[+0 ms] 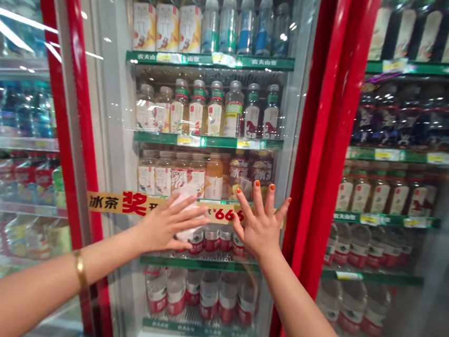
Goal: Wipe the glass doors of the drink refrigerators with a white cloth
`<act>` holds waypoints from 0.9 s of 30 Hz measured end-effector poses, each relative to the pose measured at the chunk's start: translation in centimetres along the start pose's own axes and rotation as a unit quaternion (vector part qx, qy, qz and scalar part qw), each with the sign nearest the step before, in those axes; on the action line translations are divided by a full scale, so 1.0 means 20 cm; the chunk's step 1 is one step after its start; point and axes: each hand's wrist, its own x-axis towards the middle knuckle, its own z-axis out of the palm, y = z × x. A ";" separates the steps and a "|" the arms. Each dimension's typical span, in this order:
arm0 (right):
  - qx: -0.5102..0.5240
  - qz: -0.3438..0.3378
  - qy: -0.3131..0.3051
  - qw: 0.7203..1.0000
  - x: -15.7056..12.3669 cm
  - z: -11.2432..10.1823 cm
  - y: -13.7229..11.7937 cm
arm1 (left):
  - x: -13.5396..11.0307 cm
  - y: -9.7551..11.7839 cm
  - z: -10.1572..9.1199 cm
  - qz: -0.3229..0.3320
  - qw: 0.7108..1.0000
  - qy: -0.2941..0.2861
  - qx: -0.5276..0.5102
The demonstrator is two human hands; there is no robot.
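Note:
My left hand [163,225] lies with fingers stretched over a white tissue or thin cloth [187,234], holding it against the glass door [115,100] of a drinks cooler. Parts of the white piece show above and between the fingers; the rest is hidden under the hand. To the right, my right hand [260,227] is spread wide at the same glass, palm towards it, with nothing in it. Both hands are level with a yellow promotional strip [104,202] across the door and cover parts of its lettering.
Behind the glass, several bottles [197,107] line green-edged shelves [211,142]. A red door frame [322,146] runs down the right side, another red frame [76,96] down the left. Further stocked coolers stand on both sides, with bottles [380,197] at the right. Lights reflect in the glass.

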 end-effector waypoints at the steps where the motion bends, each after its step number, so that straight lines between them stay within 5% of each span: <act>1: -0.003 0.002 -0.005 1.000 0.00 0.00 0.00 | -0.04 -0.06 -0.02 -0.010 1.000 0.010 0.007; 4: -0.011 0.014 -0.019 1.000 0.00 0.01 0.00 | 0.06 -0.24 -0.13 -0.157 0.982 0.099 0.030; 6: -0.013 0.024 -0.022 0.999 -0.01 0.01 0.00 | 0.21 -0.25 -0.18 -0.210 0.967 0.144 0.026; 9: -0.004 0.032 -0.015 0.999 -0.01 0.01 0.00 | 0.28 -0.04 -0.10 -0.117 0.986 0.116 0.016; 11: -0.005 0.032 -0.014 0.999 -0.01 0.00 0.00 | 0.16 0.10 0.00 -0.022 0.997 0.080 0.009; 13: -0.013 0.032 -0.022 0.999 -0.01 0.00 0.00 | -0.04 0.11 0.04 0.023 0.997 0.078 0.016; 16: -0.027 0.035 -0.048 0.998 0.00 -0.01 0.01 | -0.22 -0.12 -0.03 -0.130 0.982 0.137 0.013; 19: -0.037 0.042 -0.062 0.996 -0.01 -0.01 0.02 | -0.15 -0.26 -0.12 -0.322 0.937 0.135 -0.029; 21: -0.032 0.041 -0.058 0.997 -0.02 -0.01 0.03 | -0.08 -0.16 -0.09 -0.380 0.914 0.131 -0.046; 23: -0.022 0.036 -0.053 0.998 -0.02 0.00 0.03 | -0.09 0.07 0.03 -0.351 0.930 0.100 -0.036; 25: -0.020 0.037 -0.051 0.998 -0.03 0.00 0.04 | -0.23 0.30 0.18 -0.279 0.958 0.044 -0.044; 27: -0.027 0.044 -0.049 0.997 -0.03 0.01 0.04 | -0.43 0.40 0.29 -0.260 0.965 0.025 -0.037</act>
